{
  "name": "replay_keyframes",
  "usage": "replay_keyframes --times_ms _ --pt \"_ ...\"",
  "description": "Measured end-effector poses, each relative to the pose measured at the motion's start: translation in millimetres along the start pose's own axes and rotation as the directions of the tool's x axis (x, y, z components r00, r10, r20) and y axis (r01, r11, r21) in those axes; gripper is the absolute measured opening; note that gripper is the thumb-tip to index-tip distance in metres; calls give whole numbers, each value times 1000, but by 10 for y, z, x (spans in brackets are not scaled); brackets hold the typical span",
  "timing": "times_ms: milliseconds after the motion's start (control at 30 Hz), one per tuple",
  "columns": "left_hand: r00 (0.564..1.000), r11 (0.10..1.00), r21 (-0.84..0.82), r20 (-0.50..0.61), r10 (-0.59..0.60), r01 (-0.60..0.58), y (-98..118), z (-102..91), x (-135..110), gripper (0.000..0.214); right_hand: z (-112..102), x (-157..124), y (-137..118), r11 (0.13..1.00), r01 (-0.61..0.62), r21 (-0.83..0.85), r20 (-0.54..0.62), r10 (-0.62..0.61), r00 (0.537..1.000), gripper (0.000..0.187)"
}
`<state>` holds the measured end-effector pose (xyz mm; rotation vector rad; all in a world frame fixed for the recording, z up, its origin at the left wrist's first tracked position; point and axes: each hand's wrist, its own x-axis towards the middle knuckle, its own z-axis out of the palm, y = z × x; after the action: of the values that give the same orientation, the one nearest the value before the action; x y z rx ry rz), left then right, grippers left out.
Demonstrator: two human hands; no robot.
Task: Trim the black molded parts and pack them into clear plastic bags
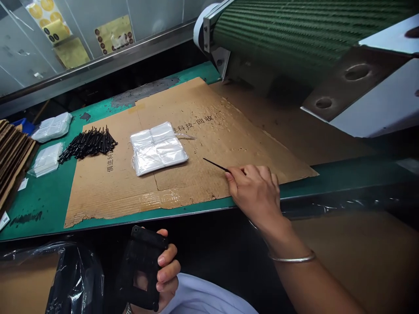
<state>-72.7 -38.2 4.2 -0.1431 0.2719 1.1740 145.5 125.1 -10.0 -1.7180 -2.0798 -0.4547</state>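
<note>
My left hand (169,268) is wrapped round a black rectangular plastic part (149,246) with a square opening in its lower half. It is held below the front edge of the bench. My right hand (257,192) pinches one end of a thin black rod (214,164) between thumb and forefinger, just above a brown cardboard sheet (209,183). The rod's other end points left. A bundle of see-through plastic bags (159,150) lies on the cardboard, left of the rod. Farther left is a heap of similar black rods (90,144).
A green ribbed conveyor (294,30) with a metal bracket overhangs the right side. More bag bundles (52,126) and stacked cardboard (15,161) stand at the left of the green bench (49,196). A plastic-lined box (75,279) is below left.
</note>
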Motion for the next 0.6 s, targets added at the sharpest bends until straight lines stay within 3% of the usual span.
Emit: replay_keyframes --times_ms 133,233,333,400,433,500,600 --pt "999 1000 11 -37 17 -17 -3 72 27 31 -16 5 -22 997 -41 63 -61 45 997 21" --pt "986 995 31 -133 100 -97 -3 79 85 26 -210 -83 -238 918 113 380 -173 -50 984 21" --pt "925 967 115 -286 251 -226 0 -1 155 18 -475 -302 -605 587 359 726 -245 -266 932 29" --pt "889 947 185 -337 312 -262 -8 -68 177 10 -604 -465 -846 369 460 808 -326 -371 870 36" --pt "880 942 210 -347 324 -263 -16 -94 179 8 -639 -525 -940 311 476 823 -338 -406 849 35" --pt "870 932 241 -353 344 -270 -40 -122 175 10 -654 -561 -1054 275 425 863 -288 -423 859 34" --pt "859 916 280 -348 376 -288 -96 -121 203 13 -578 -361 -1054 254 199 946 -112 -320 941 28"
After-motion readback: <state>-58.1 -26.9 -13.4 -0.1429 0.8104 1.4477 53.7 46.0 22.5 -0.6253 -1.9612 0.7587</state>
